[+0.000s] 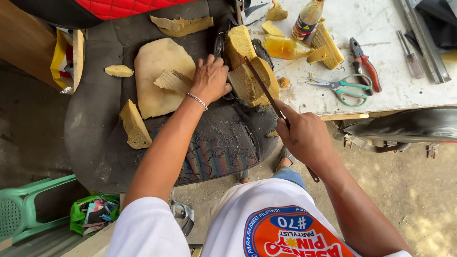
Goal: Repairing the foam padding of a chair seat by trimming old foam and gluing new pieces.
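Left hand: the left hand (209,80) lies palm down on the black seat cushion (95,133), fingers together and curled, pressing on the edge of the big yellow foam block (252,81); it holds nothing closed in its grip.
Right hand: the right hand (304,135) is clamped round the handle of a long thin blade (261,84), forefinger laid along it. The blade slants up and to the left, across the foam block's face.
Foam block: it sits at the far right edge of the seat cushion, just beside the bench (395,90), with a second taller chunk (238,43) touching it on the far side.
How the foam will likely handle: light, soft and springy, crumbly at the cut faces, to judge by the crumbs strewn on the cushion. It should squash under a pinch, so a flat palm pressing down near the cut line looks a steadier hold than fingertips.
Loose pieces: a flat pale foam sheet (159,76) lies mid-cushion with a thin sliver (173,81) on it by the left hand; a wedge (134,124) lies near the cushion's near left part, a small scrap (119,71) by its left edge, a torn strip (183,24) at its far edge.
Seat cushion: worn, cracked cover, tilted over the ground, its far right edge against the bench.
Bench: pale and stained; green-handled scissors (345,88) near its near edge, red-handled pliers (365,64) just beyond them, a bottle lying on its side (284,46) and one standing (307,19) at the left end, and a ribbed foam offcut (327,45).
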